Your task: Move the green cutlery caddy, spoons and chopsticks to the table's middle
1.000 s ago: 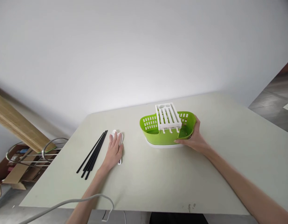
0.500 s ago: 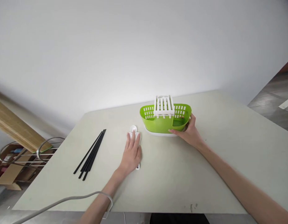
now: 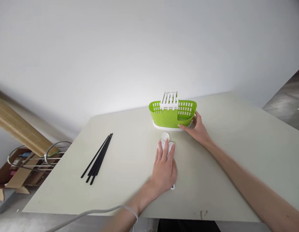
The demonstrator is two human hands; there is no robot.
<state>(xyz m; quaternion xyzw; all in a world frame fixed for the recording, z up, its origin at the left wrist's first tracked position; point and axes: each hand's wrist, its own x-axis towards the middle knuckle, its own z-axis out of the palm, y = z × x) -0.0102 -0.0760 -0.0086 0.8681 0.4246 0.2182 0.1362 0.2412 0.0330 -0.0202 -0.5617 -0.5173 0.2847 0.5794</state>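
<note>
Left hand (image 3: pixel 165 169) lies flat, palm down, fingers together, pressing on white spoons (image 3: pixel 166 143) on the tabletop (image 3: pixel 130 154). Spoon bowls stick out past the fingertips, a handle end shows below the palm; exact count can't be told. Spoons sit just in front of the green cutlery drainer (image 3: pixel 173 115), not touching it.

Right hand (image 3: pixel 199 130) is open, cupped against the drainer's right end, thumb on the front wall near the white base tray, fingers around the side. Touching, not lifting, as far as visible.

Drainer stands upright, with a white slotted insert (image 3: pixel 169 99) on its rim at centre.

Black chopsticks (image 3: pixel 97 158) lie bundled on the tabletop well left of the drainer, untouched. Wire rack (image 3: pixel 40 158) and cardboard boxes on the floor, farther left of the drainer, off the tabletop edge.
</note>
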